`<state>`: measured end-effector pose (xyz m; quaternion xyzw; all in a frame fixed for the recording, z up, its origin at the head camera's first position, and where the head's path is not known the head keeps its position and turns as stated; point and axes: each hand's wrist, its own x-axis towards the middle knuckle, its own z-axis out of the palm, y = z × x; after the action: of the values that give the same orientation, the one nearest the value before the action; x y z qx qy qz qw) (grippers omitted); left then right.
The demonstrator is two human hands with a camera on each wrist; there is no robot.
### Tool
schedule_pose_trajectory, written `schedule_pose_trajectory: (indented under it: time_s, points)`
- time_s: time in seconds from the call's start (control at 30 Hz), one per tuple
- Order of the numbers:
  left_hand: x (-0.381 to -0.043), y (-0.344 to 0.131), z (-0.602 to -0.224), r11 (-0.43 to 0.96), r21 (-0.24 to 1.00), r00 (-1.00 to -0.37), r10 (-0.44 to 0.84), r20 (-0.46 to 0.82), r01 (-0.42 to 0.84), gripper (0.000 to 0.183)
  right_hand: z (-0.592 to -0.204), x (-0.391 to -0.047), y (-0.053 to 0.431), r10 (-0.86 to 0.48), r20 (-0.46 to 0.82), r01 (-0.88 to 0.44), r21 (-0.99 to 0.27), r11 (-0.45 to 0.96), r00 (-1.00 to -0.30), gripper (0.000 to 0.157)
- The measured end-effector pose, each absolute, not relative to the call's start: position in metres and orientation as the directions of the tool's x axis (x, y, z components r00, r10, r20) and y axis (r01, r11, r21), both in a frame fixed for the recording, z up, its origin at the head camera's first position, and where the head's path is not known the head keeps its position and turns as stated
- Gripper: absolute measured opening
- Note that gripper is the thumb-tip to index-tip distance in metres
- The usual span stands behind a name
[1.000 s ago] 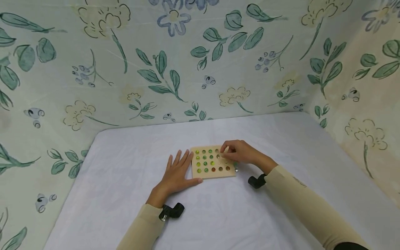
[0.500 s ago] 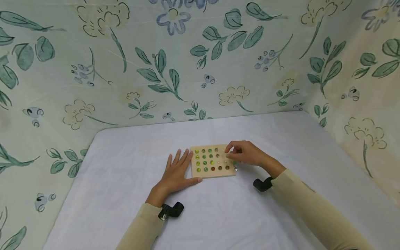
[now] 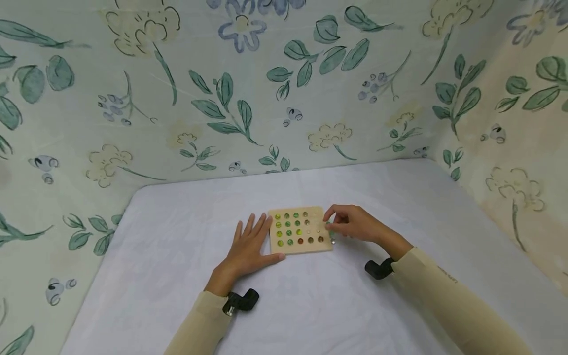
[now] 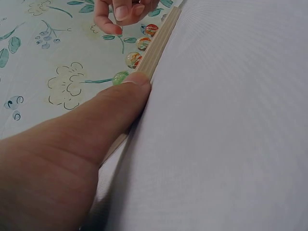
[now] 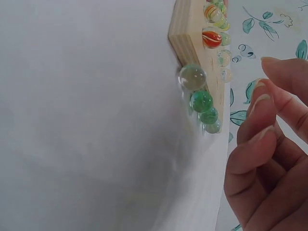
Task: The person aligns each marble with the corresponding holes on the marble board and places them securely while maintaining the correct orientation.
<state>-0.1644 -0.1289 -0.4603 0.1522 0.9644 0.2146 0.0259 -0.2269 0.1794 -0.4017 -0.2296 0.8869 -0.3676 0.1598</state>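
A pale wooden board (image 3: 311,247) holds rows of glass marbles in hollows, yellow-green at the left and green, clear and reddish further right. My left hand (image 3: 248,249) lies with fingers spread at the board's left side, and its thumb (image 4: 115,103) presses against the front edge. My right hand (image 3: 355,223) is at the board's right edge, fingers bent and thumb apart from the fingertips. Nothing shows between them in the right wrist view. Close below that hand, a clear marble (image 5: 192,77) and green marbles (image 5: 201,101) line up on the cloth along the board's side.
White cloth (image 3: 301,305) covers the table under the board. Behind and to the right stand floral fabric walls (image 3: 248,98). A black wrist camera (image 3: 241,300) sits on the left wrist, another black camera (image 3: 378,269) on the right.
My right hand has moved right, from over the board's upper right part to its right edge. My left hand stays in place on the board.
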Motion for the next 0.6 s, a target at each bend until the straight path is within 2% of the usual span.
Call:
schedule_pose_trajectory:
  time_s: [0.6]
  points:
    - [-0.165,-0.130,-0.464,0.865,0.414,-0.953,0.301,0.025,0.284,0.109,-0.414,-0.218,0.191,-0.536,-0.128,-0.267,-0.757,0.596,-0.834,0.017]
